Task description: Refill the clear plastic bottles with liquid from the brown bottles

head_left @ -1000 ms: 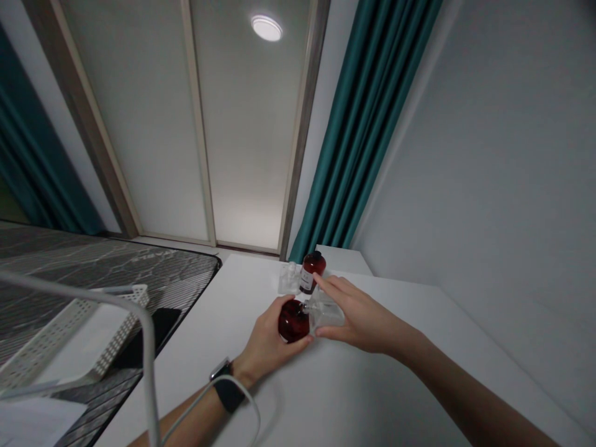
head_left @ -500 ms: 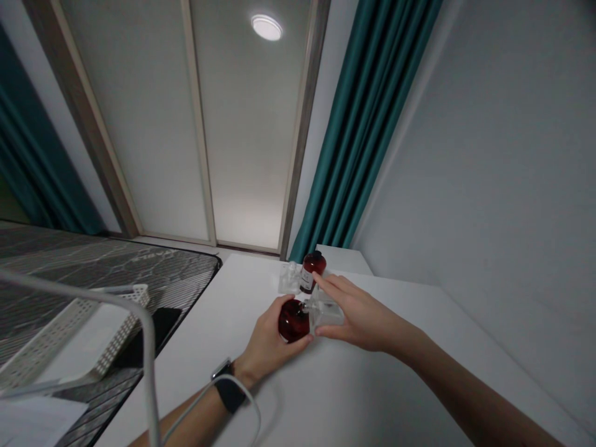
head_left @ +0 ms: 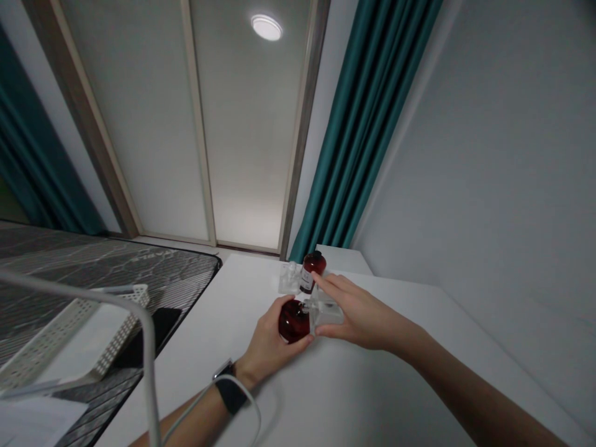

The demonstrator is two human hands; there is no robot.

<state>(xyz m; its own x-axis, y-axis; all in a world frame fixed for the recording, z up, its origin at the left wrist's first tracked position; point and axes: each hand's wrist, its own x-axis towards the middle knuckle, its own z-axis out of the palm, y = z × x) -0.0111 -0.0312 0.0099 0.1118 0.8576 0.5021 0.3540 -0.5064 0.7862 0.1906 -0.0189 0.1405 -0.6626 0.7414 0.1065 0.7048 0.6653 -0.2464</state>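
My left hand point(head_left: 272, 341) is wrapped round a dark red-brown glass bottle point(head_left: 293, 324) at the middle of the white table. In my right hand point(head_left: 351, 310) is a clear square bottle point(head_left: 326, 312), gripped between thumb and fingers and tipped on its side. Its narrow neck points left and meets the top of the brown bottle; whether liquid passes between them I cannot make out. Just behind stands a second brown bottle point(head_left: 313, 268) with a black cap and a white label. A small clear glass or plastic piece point(head_left: 289, 277) sits beside it on the left.
The white table point(head_left: 223, 310) reaches to a wall on the right. To the left are a white perforated basket point(head_left: 100, 372), a black flat object point(head_left: 162, 329) and papers point(head_left: 41, 422) on a grey patterned surface. A pale bent cable or rod point(head_left: 148, 347) crosses the foreground.
Almost nothing differs. Both hands keep their hold on the two bottles, and the clear bottle stays tipped with its neck at the brown one.
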